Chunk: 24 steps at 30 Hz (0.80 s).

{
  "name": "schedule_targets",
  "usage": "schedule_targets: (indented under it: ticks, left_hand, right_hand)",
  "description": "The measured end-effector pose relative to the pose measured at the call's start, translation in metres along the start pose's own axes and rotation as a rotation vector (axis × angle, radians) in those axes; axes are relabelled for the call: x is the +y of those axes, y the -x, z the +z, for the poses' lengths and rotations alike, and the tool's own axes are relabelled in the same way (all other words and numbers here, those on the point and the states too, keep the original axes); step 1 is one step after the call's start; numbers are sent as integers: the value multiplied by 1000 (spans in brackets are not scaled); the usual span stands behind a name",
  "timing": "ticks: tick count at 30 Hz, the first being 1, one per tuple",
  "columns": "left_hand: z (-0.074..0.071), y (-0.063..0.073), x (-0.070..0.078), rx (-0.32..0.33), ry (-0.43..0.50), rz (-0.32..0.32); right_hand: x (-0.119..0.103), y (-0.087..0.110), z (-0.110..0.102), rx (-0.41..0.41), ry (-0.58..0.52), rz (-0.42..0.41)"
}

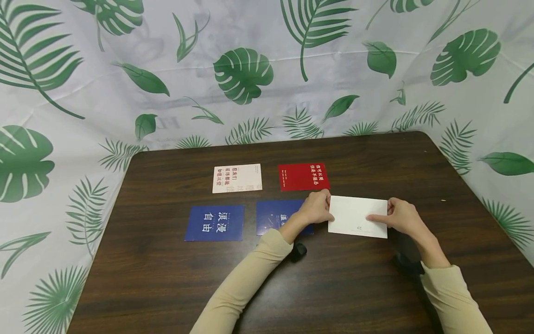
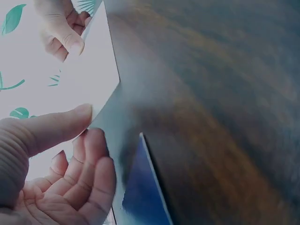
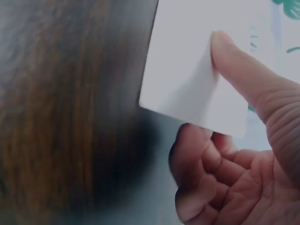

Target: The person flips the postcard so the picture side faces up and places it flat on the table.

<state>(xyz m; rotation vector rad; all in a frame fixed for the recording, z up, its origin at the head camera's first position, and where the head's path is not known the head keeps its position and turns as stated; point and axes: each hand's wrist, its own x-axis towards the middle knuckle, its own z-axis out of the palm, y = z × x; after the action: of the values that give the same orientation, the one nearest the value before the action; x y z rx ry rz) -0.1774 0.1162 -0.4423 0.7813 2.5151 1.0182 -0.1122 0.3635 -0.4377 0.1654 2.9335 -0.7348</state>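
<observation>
A white card [image 1: 352,213] with a tiny mark near its lower edge is held between both hands, above the right part of the table. My left hand [image 1: 316,207] pinches its left edge, thumb on the near face. At the opposite edge my right hand [image 1: 404,216] grips it, with the thumb laid flat across the face and fingers curled behind. In the right wrist view the thumb [image 3: 239,61] presses the card [image 3: 183,70]. Partly hidden behind my left hand lies a blue card [image 1: 267,218]. Just beyond that hand is a red card [image 1: 302,178] with white lettering.
Another blue card [image 1: 214,223] with white characters lies at the left, and a pale card [image 1: 237,178] with red print lies behind it. All rest on a dark wood table [image 1: 146,278]. A leaf-patterned cloth [image 1: 258,111] hangs behind the table.
</observation>
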Motion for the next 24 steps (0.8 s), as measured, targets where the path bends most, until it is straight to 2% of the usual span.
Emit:
schedule_targets:
  ticks: [4, 8, 16, 24]
  left_hand:
    - [-2, 1, -3, 27, 111, 38]
    - [-4, 1, -6, 51, 190, 44]
    - [-6, -1, -10, 82, 245, 60]
    - [-8, 0, -13, 121, 368, 104]
  right_hand:
    - [4, 3, -2, 43, -92, -50]
    - [6, 5, -5, 66, -185, -78]
    - [5, 7, -10, 65, -293, -135]
    - [9, 7, -10, 147, -364, -229]
